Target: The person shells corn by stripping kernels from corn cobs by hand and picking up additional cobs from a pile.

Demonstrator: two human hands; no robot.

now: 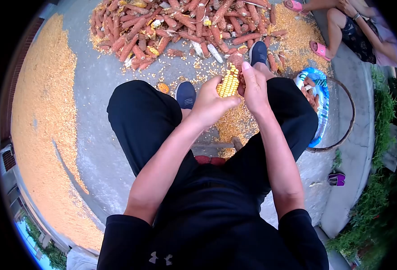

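Far left: loose corn kernels (pixel 45 135), yellow-orange, in a long, broad spread over the grey concrete floor (pixel 95 117)
Left foot: a dark blue shoe (pixel 186 92) flat on the floor, a short yellow corn piece (pixel 163 87) lying near it on its left
Top, left of centre to right: a heap of stripped corncobs (pixel 185 22), reddish brown, a few bearing patches of yellow kernels
Left hand (pixel 209 102): grip closed round the left side and lower end of the corn ear, fingers curled, thumb reaching across below the kernels
Corn ear (pixel 228 82): held up between the two hands, above the floor and between the knees; bright yellow, kernels plump and packed in straight rows, narrowing toward the top, which leans slightly right
Bare cob (pixel 236 59): reddish brown and rough, just beside the ear on its right, one end jutting out past the fingers
Right hand (pixel 255 87): grip narrow, wrapped round the bare cob, thumb pointing upward along it
Right foot: a dark blue slip-on (pixel 258 53) beside the heap
Right: a blue-and-white lined basket (pixel 323 101) with a brown hoop handle (pixel 353 108), reddish cob pieces inside
Upper right: another person in pink sandals (pixel 319 50), partly cut off by the dark rim of the view
Lower right: purple shoes (pixel 337 179) on the concrete, near green plants (pixel 380 117)
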